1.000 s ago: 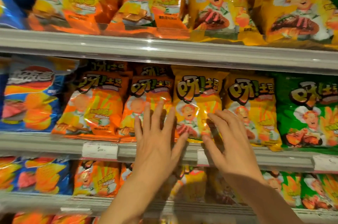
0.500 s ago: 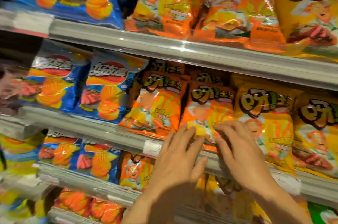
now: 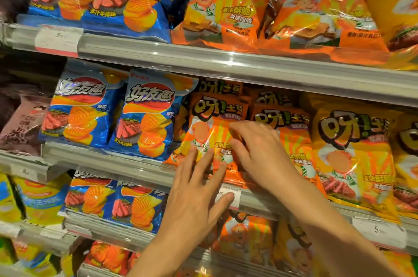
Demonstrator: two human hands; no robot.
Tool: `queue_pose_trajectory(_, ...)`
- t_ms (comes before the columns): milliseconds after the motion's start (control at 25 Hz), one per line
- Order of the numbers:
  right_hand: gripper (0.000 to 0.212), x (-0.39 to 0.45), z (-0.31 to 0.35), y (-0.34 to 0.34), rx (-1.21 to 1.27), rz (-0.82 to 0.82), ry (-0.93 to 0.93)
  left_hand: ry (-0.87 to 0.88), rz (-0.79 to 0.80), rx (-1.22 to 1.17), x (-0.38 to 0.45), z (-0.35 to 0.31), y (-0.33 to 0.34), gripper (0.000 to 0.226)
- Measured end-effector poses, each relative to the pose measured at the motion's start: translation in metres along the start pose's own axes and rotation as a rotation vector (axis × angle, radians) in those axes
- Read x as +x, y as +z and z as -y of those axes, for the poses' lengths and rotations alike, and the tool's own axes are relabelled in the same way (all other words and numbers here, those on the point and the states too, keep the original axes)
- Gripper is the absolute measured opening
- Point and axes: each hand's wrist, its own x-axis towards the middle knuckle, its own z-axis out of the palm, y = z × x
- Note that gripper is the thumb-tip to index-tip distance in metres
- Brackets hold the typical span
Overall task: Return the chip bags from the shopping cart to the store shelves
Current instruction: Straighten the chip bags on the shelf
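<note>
An orange chip bag (image 3: 210, 127) stands upright on the middle shelf (image 3: 126, 163), in a row of like orange bags. My left hand (image 3: 196, 195) lies flat with straight fingers against the bag's lower front, thumb near the shelf's price tag (image 3: 235, 199). My right hand (image 3: 260, 154) rests on the bag's right side, its fingers bent slightly over the bag's front. A second orange bag (image 3: 291, 136) stands just right of it, partly behind my right hand. No shopping cart is in view.
Blue chip bags (image 3: 147, 118) fill the middle shelf to the left, yellow bags (image 3: 352, 154) to the right. The top shelf (image 3: 226, 64) carries blue and orange bags; lower shelves hold more. A brown bag (image 3: 24, 122) sits at far left.
The view has swung left and closer to the shelf. Both hands have shifted left from the yellow bags to the orange bag and now press on its front.
</note>
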Motion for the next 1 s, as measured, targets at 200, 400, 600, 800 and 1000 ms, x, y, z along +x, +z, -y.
queue_pose_trajectory(200, 0.059, 0.011, 0.005, 0.019, -0.223, 0.174, -0.016, 0.169, -0.119, -0.034, 0.014, 0.007, -0.002, 0.041)
queue_pose_trajectory(400, 0.072, 0.003, 0.008, 0.036, -0.318, 0.190, -0.001, -0.008, -0.044, -0.222, 0.006, 0.037, -0.023, 0.049)
queue_pose_trajectory(600, 0.065, -0.006, 0.021, 0.043, -0.242, 0.085, 0.034, 0.033, 0.065, -0.128, 0.005, 0.048, -0.028, 0.057)
queue_pose_trajectory(800, 0.062, -0.028, 0.046, 0.060, -0.133, -0.111, 0.159, 0.192, -0.013, -0.406, -0.027, 0.065, -0.029, 0.051)
queue_pose_trajectory(1000, 0.035, -0.090, 0.122, 0.112, -0.025, -0.334, 0.114, 0.110, 0.013, -0.407, -0.133, 0.163, -0.018, 0.041)
